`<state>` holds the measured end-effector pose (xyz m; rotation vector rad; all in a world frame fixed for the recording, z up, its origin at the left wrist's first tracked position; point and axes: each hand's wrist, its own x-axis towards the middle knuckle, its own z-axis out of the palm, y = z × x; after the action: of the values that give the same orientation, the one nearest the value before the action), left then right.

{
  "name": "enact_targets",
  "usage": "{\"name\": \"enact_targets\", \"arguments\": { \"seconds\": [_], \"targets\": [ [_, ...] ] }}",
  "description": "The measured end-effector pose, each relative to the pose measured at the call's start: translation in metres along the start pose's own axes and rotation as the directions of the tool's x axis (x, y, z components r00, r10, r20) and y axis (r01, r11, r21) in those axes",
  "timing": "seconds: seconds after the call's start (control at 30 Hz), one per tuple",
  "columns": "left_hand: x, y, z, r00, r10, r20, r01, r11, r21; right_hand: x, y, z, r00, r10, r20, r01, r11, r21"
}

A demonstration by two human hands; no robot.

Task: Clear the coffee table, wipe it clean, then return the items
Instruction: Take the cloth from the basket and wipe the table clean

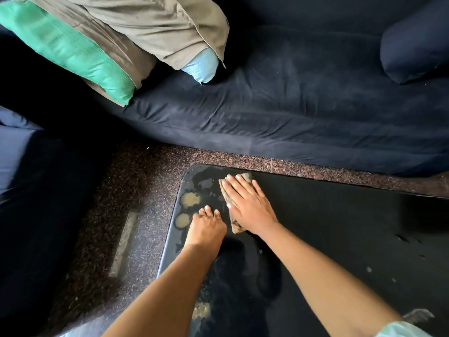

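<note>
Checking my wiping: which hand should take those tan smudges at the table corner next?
The right hand: it presses the cloth flat beside the smudges; the left hand is bare.

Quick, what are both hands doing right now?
Left hand: open, fingertips resting on the table, holding nothing.
Right hand: open, pressing flat on the cloth.

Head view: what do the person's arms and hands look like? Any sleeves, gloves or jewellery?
The left hand and the right hand are bare: no gloves, rings or watch show. Both forearms are uncovered. The only clothing in sight is a pale mint-green sleeve near the right elbow, at the bottom right corner. No left sleeve is plainly visible.
</note>
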<state>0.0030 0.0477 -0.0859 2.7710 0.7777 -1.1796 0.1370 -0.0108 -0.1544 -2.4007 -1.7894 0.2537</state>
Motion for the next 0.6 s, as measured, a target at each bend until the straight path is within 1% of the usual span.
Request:
{"name": "enact_targets", "arguments": {
  "seconds": [0.03, 0.07, 0.13, 0.2, 0.23, 0.27, 0.3, 0.33, 0.4, 0.43, 0.47, 0.5, 0.53, 0.6],
  "targets": [
    [0.0, 0.0, 0.0, 1.0, -0.001, 0.003, 0.001, 1.0, 0.001, -0.007, 0.011, -0.001, 0.999, -0.037, 0.013, 0.037, 0.999, -0.019],
    [0.0, 0.0, -0.001, 1.0, -0.001, 0.001, 0.001, 1.0, 0.005, -0.009, 0.019, -0.003, 1.0, -0.016, 0.019, 0.016, 1.0, -0.023],
    [0.0, 0.0, 0.0, 1.0, 0.001, -0.003, -0.001, 1.0, 0.01, 0.002, 0.021, -0.005, 0.989, 0.151, -0.003, -0.151, 0.988, 0.017],
    [0.001, 0.001, 0.001, 1.0, 0.008, -0.01, -0.008, 1.0, 0.012, 0.023, 0.005, -0.004, 0.938, 0.346, 0.008, -0.346, 0.935, 0.077],
    [0.002, 0.0, 0.001, 1.0, 0.007, -0.014, -0.007, 1.0, 0.014, 0.031, -0.005, -0.002, 0.919, 0.395, 0.02, -0.395, 0.915, 0.082],
    [0.001, 0.0, 0.002, 1.0, 0.006, -0.016, -0.005, 1.0, 0.019, 0.035, -0.012, -0.001, 0.917, 0.399, 0.025, -0.4, 0.913, 0.081],
    [0.001, 0.0, 0.002, 1.0, 0.005, -0.015, -0.004, 1.0, 0.02, 0.034, -0.016, 0.0, 0.932, 0.362, 0.019, -0.362, 0.928, 0.082],
    [0.001, 0.0, 0.002, 1.0, 0.005, -0.014, -0.005, 1.0, 0.017, 0.027, -0.016, 0.0, 0.957, 0.291, 0.006, -0.29, 0.954, 0.074],
    [0.0, 0.0, 0.002, 1.0, 0.008, -0.022, -0.007, 1.0, 0.011, 0.003, -0.002, 0.001, 0.998, 0.065, 0.001, -0.065, 0.998, 0.009],
    [0.0, 0.0, 0.002, 1.0, 0.008, -0.021, -0.008, 1.0, 0.011, -0.009, 0.009, 0.001, 0.999, -0.044, 0.015, 0.044, 0.999, -0.027],
    [0.0, -0.001, 0.002, 1.0, 0.007, -0.015, -0.007, 1.0, 0.013, -0.016, 0.02, -0.001, 0.994, -0.103, 0.025, 0.104, 0.994, -0.042],
    [-0.001, -0.001, 0.001, 1.0, 0.007, -0.01, -0.007, 1.0, 0.018, -0.019, 0.027, -0.003, 0.995, -0.091, 0.028, 0.092, 0.995, -0.037],
    [-0.001, -0.001, 0.001, 1.0, 0.007, -0.007, -0.007, 1.0, 0.02, -0.016, 0.03, -0.004, 1.0, -0.027, 0.015, 0.027, 0.999, -0.024],
    [0.0, -0.001, 0.001, 1.0, 0.011, -0.012, -0.011, 1.0, 0.018, 0.002, 0.02, -0.003, 0.983, 0.181, -0.031, -0.181, 0.983, 0.025]
  ]
}}
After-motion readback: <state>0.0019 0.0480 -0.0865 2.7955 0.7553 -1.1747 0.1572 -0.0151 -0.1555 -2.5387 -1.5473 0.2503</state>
